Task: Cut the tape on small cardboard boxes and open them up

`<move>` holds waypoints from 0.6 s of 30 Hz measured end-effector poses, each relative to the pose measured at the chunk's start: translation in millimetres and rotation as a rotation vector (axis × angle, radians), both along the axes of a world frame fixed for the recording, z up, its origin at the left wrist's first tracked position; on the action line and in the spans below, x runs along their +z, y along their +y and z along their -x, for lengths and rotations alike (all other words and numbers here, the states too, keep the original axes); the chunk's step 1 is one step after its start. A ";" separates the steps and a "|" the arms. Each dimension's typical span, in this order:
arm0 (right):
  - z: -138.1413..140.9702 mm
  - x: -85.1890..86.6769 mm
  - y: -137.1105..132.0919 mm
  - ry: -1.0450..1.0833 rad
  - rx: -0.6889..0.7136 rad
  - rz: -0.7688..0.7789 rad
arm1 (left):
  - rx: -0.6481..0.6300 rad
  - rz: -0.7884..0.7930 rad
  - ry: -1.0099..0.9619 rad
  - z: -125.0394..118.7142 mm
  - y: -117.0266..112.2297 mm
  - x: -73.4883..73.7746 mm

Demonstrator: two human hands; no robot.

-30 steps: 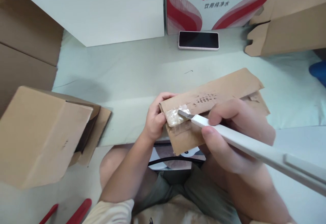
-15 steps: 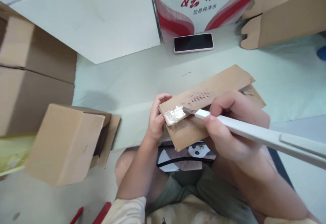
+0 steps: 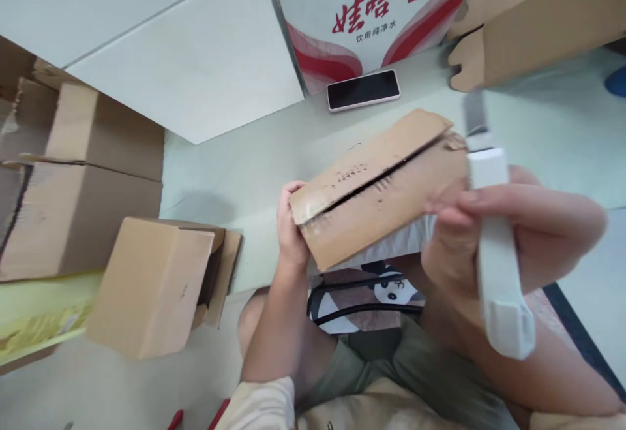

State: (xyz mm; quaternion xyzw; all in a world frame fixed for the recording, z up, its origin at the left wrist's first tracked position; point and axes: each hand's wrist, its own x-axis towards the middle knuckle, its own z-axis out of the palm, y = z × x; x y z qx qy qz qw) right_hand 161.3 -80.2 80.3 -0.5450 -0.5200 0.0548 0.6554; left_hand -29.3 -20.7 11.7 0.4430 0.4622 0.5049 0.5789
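My left hand [image 3: 289,231] grips the left end of a small brown cardboard box [image 3: 372,192] held over my lap. A dark slit runs along the box's top seam between its flaps. My right hand [image 3: 493,234] is closed on a white utility knife [image 3: 493,247], now upright, with its grey blade [image 3: 473,113] pointing away past the box's right end. The thumb and fingers of that hand also press against the box's right side. Something white shows under the box's lower edge.
A phone [image 3: 362,89] lies on the pale floor in front of a red-and-white water carton [image 3: 372,12]. An open cardboard box [image 3: 156,283] sits at the left, bigger boxes [image 3: 73,208] behind it, another carton [image 3: 533,19] at top right. A white board [image 3: 186,71] leans at the back.
The knife has left the taped left end of the seam and swung upright at the box's right end. The seam now gapes open. The box has tilted up and the camera shifted.
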 end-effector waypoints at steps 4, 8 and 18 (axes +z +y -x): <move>-8.2 -19.6 21.1 -0.057 -0.285 -0.387 | 0.154 0.029 -0.091 19.8 14.6 -4.7; -15.2 -48.5 36.0 0.136 -0.243 -0.082 | 0.227 0.098 -0.084 37.1 25.5 -4.3; -6.1 -79.7 32.1 0.156 0.174 0.559 | 0.279 0.228 0.166 28.0 23.6 -2.8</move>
